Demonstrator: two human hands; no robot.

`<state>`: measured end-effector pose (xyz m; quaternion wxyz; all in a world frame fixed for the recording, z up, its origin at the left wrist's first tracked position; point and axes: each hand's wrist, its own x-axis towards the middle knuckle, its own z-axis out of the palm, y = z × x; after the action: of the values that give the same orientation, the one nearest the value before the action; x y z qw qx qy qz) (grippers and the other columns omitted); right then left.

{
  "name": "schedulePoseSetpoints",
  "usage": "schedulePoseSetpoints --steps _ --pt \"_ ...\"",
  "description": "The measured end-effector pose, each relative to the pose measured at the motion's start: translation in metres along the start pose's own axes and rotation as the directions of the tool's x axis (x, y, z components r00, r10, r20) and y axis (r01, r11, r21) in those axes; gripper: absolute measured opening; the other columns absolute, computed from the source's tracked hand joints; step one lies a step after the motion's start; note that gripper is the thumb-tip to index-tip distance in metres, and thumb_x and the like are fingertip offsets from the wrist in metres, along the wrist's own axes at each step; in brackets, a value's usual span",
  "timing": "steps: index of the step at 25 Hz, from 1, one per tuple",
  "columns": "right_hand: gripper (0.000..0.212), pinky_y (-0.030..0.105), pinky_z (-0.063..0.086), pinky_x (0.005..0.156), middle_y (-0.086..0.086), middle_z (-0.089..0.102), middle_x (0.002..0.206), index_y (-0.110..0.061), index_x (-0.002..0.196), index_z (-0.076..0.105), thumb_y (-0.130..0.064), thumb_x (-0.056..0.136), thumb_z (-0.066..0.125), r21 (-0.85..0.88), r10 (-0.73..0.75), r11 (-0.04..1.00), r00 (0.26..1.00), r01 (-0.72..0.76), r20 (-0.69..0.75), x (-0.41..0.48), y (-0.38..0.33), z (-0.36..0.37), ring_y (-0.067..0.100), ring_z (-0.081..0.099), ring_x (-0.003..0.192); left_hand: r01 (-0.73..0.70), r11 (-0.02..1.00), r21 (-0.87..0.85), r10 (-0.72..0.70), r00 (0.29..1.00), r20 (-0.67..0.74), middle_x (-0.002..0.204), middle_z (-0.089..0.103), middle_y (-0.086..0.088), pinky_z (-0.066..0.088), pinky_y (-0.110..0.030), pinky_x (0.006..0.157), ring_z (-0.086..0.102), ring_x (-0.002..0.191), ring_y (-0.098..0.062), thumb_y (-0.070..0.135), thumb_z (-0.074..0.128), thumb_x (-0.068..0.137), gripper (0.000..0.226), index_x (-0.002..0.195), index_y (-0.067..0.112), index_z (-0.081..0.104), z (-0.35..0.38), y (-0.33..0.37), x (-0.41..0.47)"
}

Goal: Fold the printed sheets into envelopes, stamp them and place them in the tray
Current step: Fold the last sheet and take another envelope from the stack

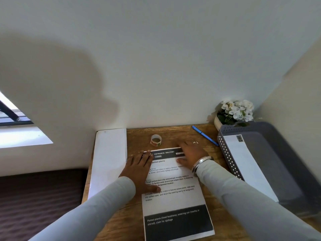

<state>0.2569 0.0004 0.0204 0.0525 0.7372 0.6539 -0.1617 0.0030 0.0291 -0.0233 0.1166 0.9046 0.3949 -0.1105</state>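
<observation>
Printed sheet (173, 192) lies flat just left of the grey tray (227, 159), left hand (139, 168) and right hand (191, 153) both pressing its far end with straight fingers, and it looks light, floppy, easy to crease, so I'd grab the 2 far corners.

A white printed sheet (175, 192) with a black header band and a black block at its foot lies flat and unfolded on the desk. Its long side runs from 6 to 12 o'clock, and its top corners are pressed under a flat left hand (139, 168) and right hand (191, 153). At 9 o'clock, just beside it, lies a stack of plain white sheets (108, 160). A small roll of stamps (156, 140) stands at 11 o'clock, near the header. At 3 o'clock sits a grey perforated plastic tray (227, 159), holding a white stamped envelope (248, 167) laid flat.
</observation>
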Motion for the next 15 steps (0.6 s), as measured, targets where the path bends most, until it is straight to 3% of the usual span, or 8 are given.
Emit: schedulePoseSetpoints --steps 5,9,12,15 --pt "0.072 0.043 0.048 0.103 0.004 0.052 0.142 -0.028 0.145 0.039 -0.029 0.083 0.075 0.170 0.120 0.977 0.991 -0.128 0.055 0.007 -0.004 -0.006 0.028 0.049 0.131 0.042 0.995 -0.094 -0.045 0.998 -0.035 0.167 -0.011 0.001 -0.007 -0.047 0.122 -0.012 0.152 -0.024 0.096 0.051 0.059 0.137 0.157 0.023 -0.013 -0.003 0.001 0.000" --pt "0.025 0.037 0.054 0.089 -0.003 0.066 0.110 -0.028 0.112 0.065 -0.017 0.089 0.065 0.198 0.038 0.980 0.998 -0.026 -0.058 0.005 0.000 -0.006 0.021 0.062 0.104 0.078 0.962 -0.260 -0.115 0.985 -0.128 0.167 -0.007 0.003 0.002 -0.045 0.121 -0.005 0.153 -0.025 0.084 0.067 0.060 0.138 0.156 0.028 -0.014 -0.013 0.003 -0.001" --pt "0.019 0.033 0.055 0.082 -0.009 0.066 0.095 -0.032 0.093 0.065 -0.014 0.088 0.065 0.252 0.002 0.967 0.992 0.030 -0.124 -0.002 0.004 -0.012 0.015 0.062 0.091 0.084 0.958 -0.273 -0.158 0.952 -0.261 0.163 0.019 0.000 0.020 -0.042 0.120 0.019 0.150 -0.027 0.057 0.075 0.077 0.113 0.158 0.028 0.002 -0.031 0.001 0.004" --pt "0.021 0.032 0.057 0.078 -0.011 0.065 0.089 -0.032 0.085 0.062 -0.012 0.086 0.067 0.279 -0.034 0.955 0.971 0.101 -0.235 -0.008 0.006 -0.019 0.011 0.061 0.084 0.072 0.955 -0.287 -0.194 0.883 -0.426 0.135 0.059 0.002 0.046 -0.035 0.100 0.058 0.119 -0.025 0.034 0.065 0.092 0.056 0.144 0.031 0.044 -0.050 0.000 0.007"
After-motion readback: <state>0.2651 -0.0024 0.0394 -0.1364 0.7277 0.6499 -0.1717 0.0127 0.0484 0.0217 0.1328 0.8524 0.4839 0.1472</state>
